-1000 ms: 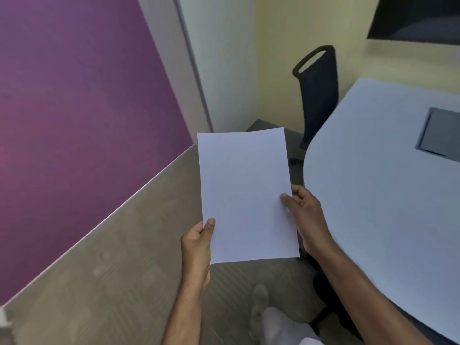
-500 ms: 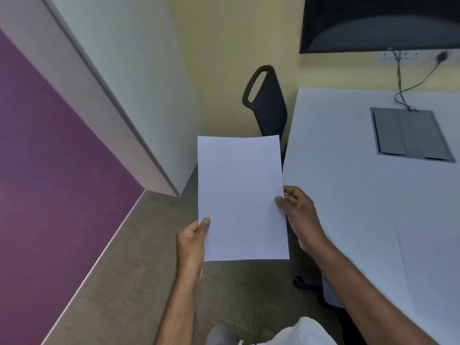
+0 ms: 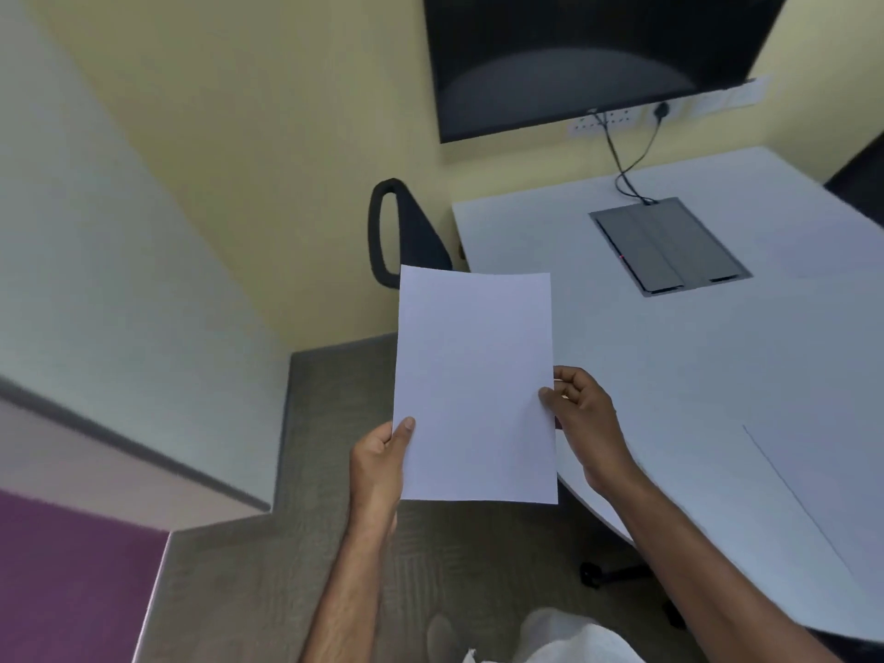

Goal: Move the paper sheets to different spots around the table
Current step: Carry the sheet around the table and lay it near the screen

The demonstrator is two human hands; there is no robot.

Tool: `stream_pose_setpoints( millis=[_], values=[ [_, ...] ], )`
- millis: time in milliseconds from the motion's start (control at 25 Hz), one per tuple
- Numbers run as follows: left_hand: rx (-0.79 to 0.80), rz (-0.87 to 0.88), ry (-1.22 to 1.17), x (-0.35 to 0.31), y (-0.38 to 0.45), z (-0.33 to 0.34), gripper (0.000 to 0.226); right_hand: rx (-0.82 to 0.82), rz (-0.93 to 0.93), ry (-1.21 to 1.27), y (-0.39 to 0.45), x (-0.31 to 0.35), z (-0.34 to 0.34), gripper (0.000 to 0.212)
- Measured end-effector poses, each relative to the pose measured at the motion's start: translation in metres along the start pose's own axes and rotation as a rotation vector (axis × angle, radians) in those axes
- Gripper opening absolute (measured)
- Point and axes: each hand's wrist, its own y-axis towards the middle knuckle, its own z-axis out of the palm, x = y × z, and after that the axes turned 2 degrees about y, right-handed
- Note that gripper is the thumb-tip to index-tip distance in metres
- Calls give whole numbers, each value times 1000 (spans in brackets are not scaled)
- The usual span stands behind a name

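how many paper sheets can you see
2: one sheet held in both hands, left hand and right hand; another sheet lying on the table at right. More may be out of view.

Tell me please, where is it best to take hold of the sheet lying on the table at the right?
Probably its left long edge, approached from the person's side. The sheet lies flat on the table, so a fingertip must first lift that edge.
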Motion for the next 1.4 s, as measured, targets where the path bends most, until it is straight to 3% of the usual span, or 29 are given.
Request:
stream_pose_setpoints(
  millis=[160,360,520,920,1160,1400],
  values=[
    [116,4,94,-23,68,7,17,-142,30,-32,33,-8,17,30],
    [300,62,261,-66,176,64,22,-337,33,5,109,-10,18,34],
    [375,81,377,-86,254,127,29,-387,73,-34,175,-18,6,26],
    [632,159,713,-121,432,274,56,-513,154,45,323,-46,1,29],
    [747,86,925,-111,533,342,53,-648,216,93,401,-82,23,34],
    [858,69,1049,-60,628,375,49,-733,299,71,459,-118,55,36]
  ],
)
